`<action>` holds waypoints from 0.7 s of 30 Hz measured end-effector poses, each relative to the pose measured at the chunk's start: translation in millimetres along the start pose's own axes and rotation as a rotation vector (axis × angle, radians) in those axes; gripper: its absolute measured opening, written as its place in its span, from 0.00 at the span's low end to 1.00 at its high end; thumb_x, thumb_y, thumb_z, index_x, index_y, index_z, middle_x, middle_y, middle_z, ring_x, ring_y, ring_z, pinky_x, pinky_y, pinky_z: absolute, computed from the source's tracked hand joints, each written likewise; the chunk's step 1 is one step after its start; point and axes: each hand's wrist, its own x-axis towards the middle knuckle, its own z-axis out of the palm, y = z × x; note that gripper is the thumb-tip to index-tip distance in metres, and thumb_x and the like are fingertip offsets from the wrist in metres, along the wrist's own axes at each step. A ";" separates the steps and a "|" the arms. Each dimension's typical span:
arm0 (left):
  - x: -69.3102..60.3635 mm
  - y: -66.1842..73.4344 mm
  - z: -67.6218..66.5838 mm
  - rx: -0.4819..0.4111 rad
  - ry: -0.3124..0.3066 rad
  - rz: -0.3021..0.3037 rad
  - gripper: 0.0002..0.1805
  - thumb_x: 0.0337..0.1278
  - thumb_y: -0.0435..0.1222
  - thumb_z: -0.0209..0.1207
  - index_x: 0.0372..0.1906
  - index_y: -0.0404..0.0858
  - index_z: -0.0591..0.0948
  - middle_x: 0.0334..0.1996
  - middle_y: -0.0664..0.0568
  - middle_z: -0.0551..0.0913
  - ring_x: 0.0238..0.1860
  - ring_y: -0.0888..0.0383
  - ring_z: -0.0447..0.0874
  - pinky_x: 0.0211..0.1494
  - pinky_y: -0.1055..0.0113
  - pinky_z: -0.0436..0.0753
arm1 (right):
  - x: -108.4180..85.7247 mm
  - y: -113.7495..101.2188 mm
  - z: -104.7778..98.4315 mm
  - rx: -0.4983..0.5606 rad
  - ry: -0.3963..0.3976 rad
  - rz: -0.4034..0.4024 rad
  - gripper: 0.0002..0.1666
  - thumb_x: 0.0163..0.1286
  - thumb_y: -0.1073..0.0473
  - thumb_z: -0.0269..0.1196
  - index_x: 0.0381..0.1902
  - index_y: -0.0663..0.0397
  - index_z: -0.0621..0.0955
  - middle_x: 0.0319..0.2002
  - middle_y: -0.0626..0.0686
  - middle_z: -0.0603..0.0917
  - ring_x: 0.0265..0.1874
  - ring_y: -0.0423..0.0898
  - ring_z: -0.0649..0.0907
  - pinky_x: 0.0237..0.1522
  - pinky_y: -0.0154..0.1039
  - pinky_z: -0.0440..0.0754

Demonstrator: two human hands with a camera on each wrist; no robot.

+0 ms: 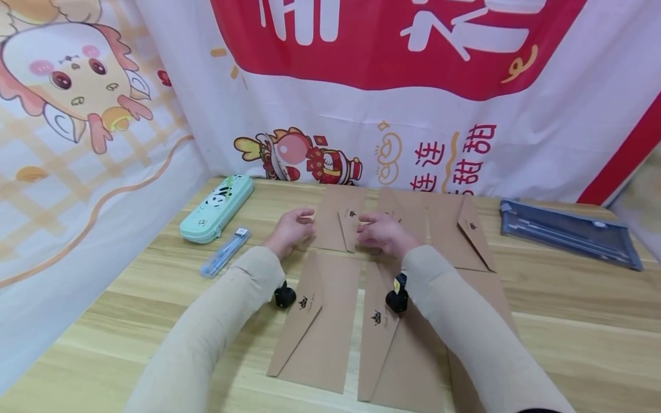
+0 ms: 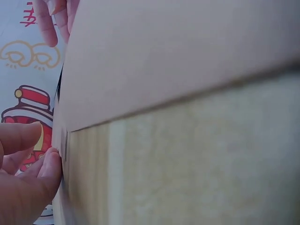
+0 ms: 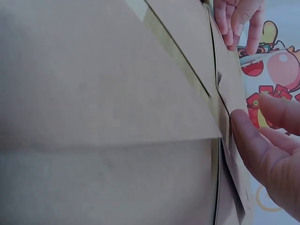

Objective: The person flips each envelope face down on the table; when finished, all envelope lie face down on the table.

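Note:
Several brown kraft-paper envelopes lie in two rows on the wooden table. At the far left one, my left hand is at its left edge, fingers loosely bent. My right hand is by its right edge, beside the pointed flap with a small black crown print. In both wrist views thumb and fingers stand apart, with nothing gripped. A far middle envelope is partly behind the right hand. Nearer lie a left envelope and a middle envelope; my right sleeve partly covers another envelope.
A mint panda pencil case and a slim clear blue case lie on the left. At the right is a dark-blue mesh zip pouch. A printed cloth hangs behind the table.

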 end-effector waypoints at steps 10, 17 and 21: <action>-2.8 0.0 -1.9 -0.118 0.019 -0.043 0.28 0.56 0.21 0.51 0.64 0.35 0.67 0.61 0.39 0.70 0.62 0.48 0.68 0.62 0.61 0.73 | 1.5 -3.0 -0.9 -0.068 -0.013 0.047 0.41 0.61 0.76 0.55 0.70 0.54 0.58 0.66 0.59 0.65 0.59 0.53 0.72 0.59 0.41 0.73; -3.7 1.2 -3.8 -0.232 0.062 -0.010 0.28 0.53 0.19 0.51 0.62 0.32 0.69 0.60 0.39 0.71 0.60 0.49 0.69 0.61 0.63 0.73 | 2.4 -5.1 -1.4 -0.112 -0.070 0.023 0.39 0.62 0.77 0.53 0.70 0.57 0.57 0.67 0.61 0.63 0.58 0.53 0.73 0.59 0.41 0.73; -6.5 4.3 -6.4 -0.262 0.080 -0.016 0.26 0.55 0.20 0.51 0.61 0.34 0.70 0.59 0.42 0.72 0.58 0.51 0.70 0.61 0.65 0.73 | 0.7 -5.9 -0.1 -0.113 -0.097 0.011 0.40 0.61 0.77 0.53 0.70 0.57 0.57 0.67 0.62 0.63 0.59 0.53 0.72 0.60 0.41 0.72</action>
